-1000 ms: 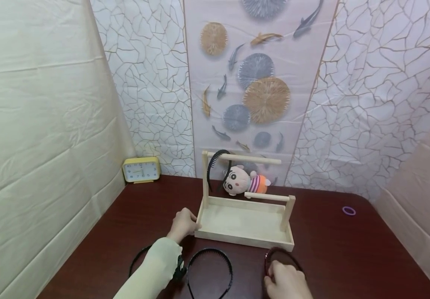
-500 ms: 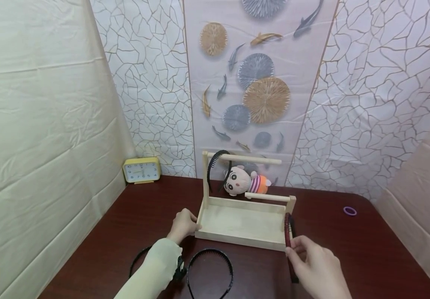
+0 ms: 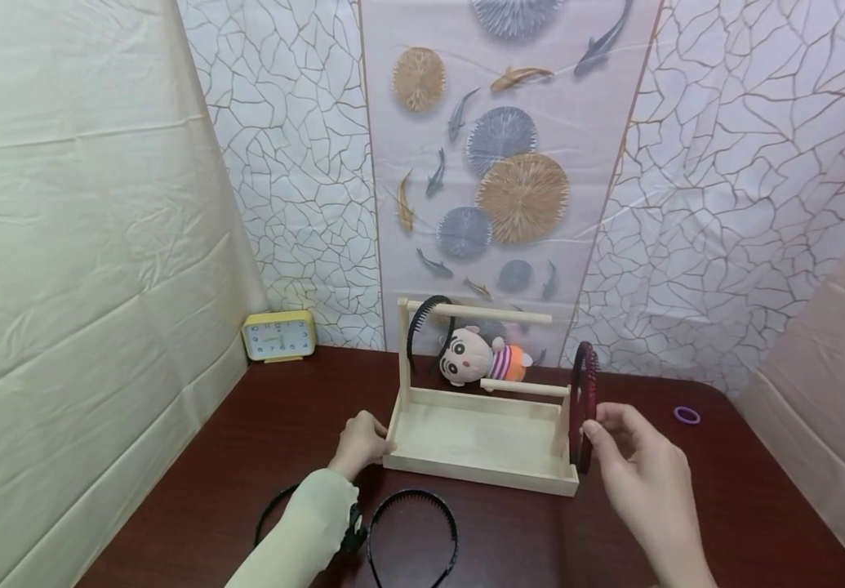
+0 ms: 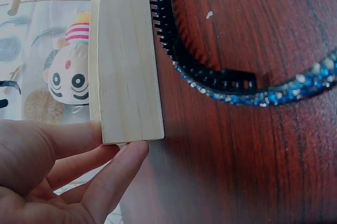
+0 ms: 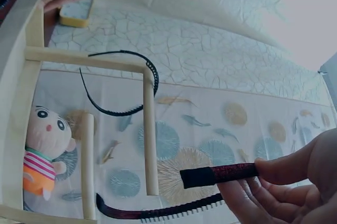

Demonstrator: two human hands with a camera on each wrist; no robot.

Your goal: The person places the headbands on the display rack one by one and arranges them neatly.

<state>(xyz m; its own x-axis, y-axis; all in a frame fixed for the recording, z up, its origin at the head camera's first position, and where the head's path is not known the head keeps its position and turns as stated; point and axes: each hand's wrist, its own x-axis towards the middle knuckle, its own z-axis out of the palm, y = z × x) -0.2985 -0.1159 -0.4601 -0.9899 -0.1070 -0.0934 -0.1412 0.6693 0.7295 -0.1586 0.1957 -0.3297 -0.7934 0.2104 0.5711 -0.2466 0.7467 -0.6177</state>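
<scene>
Worktop [image 3: 687,490]: dark red-brown, wood-grained, far right corner rounded. Small pale fleck [image 4: 209,14] on it, seen close up from the left wrist. Wooden rack [image 3: 403,351], unpainted, stands mid-worktop, its shallow tray [image 3: 481,476] flat on the surface. Yellow-rimmed clock [image 3: 278,335] upright at far left. Plush doll [image 3: 466,357] lying behind the rack. Purple ring [image 3: 687,422] flat, far right. Near side: toothed headband [image 3: 413,492], dark; left of it, dark curved band [image 3: 268,508], partly hidden by a sleeve [image 3: 304,527].
</scene>
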